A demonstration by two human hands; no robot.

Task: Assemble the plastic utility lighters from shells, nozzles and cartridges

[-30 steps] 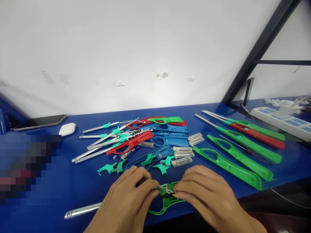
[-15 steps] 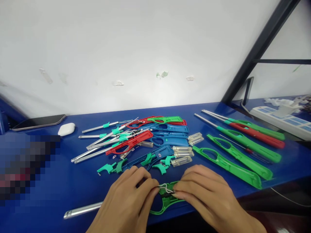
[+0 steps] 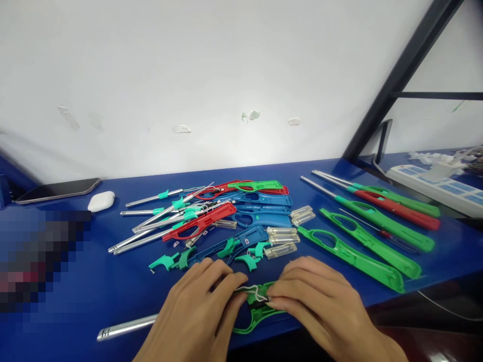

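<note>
A green half casing of a stick lighter (image 3: 260, 319) lies near the table's front edge under both hands. White wires (image 3: 257, 290) loop inside it, and a silver metal tube (image 3: 126, 327) sticks out to the left beyond my left hand. My left hand (image 3: 198, 306) is closed about the casing's tube end, thumb and forefinger either side of the wires. My right hand (image 3: 320, 301) grips the handle end, its fingertips pressed in beside the wires and a small black part. The fingers hide much of the casing.
Behind the hands lie red and blue casings (image 3: 204, 221), turquoise triggers (image 3: 247, 261), clear fuel tanks (image 3: 281, 250) and metal tubes. Green casing halves (image 3: 354, 259), whole lighters (image 3: 396, 208) and a screwdriver (image 3: 385, 234) are at right. A phone (image 3: 60, 190) and white case (image 3: 101, 201) sit left.
My left thumb and forefinger have parted slightly, showing more of the white wires between them. The right hand stays in nearly the same place; the view has shifted a little.
</note>
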